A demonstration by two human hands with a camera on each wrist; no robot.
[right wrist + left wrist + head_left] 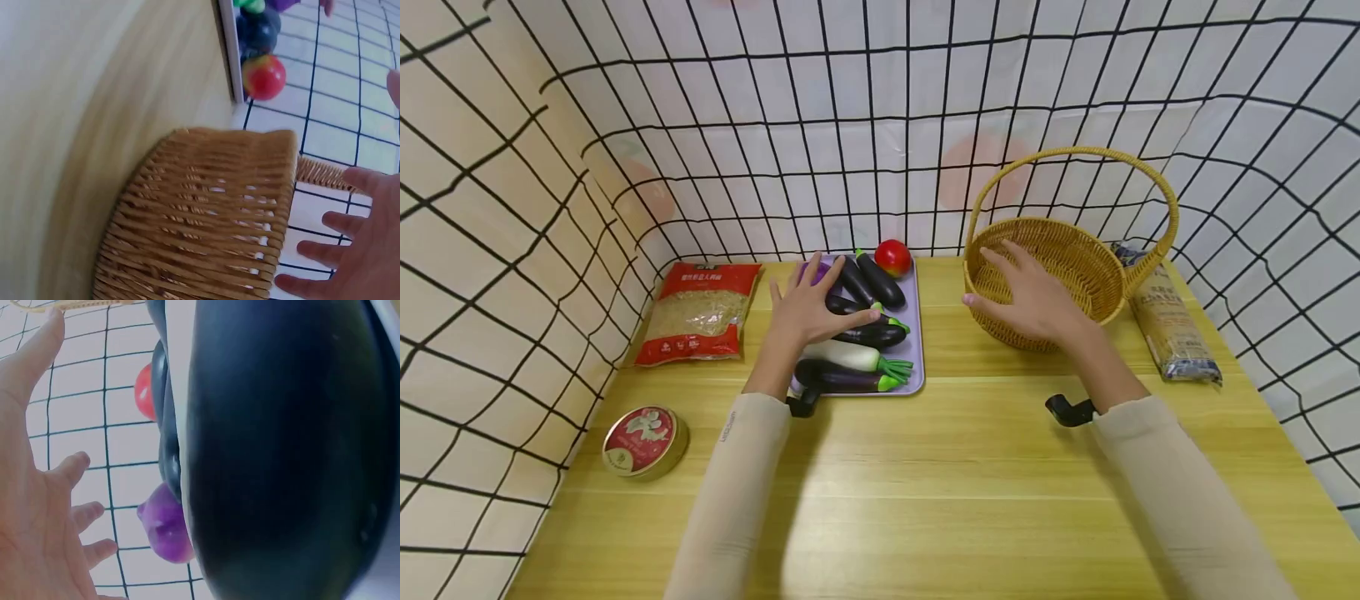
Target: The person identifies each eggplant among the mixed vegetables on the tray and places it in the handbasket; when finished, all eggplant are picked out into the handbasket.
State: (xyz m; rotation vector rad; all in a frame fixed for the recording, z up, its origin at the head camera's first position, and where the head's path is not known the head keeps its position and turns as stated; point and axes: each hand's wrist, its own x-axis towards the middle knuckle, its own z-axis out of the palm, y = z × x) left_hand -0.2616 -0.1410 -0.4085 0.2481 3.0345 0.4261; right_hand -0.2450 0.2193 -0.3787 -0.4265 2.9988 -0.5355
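Observation:
My left hand (808, 310) hovers with spread fingers over a lilac tray (912, 333). On that tray lie several dark eggplants (880, 282), a white radish (842, 355) with green leaves, a red apple-like fruit (892, 257) and a purple round vegetable (166, 526), partly hidden by the hand in the head view. In the left wrist view one eggplant (281, 450) fills the right side, apart from the fingers. My right hand (1030, 296), fingers spread too, is over the front left of a wicker basket (1075, 250) with a tall arched handle. Neither hand holds anything.
A red bag of pasta (700, 315) lies left of the tray, with a round red-lidded tin (645, 442) in front of it. Right of the basket is a long clear package (1172, 321) of noodle-like food. A black-lined grid cloth (865, 150) encloses the wooden table (925, 483).

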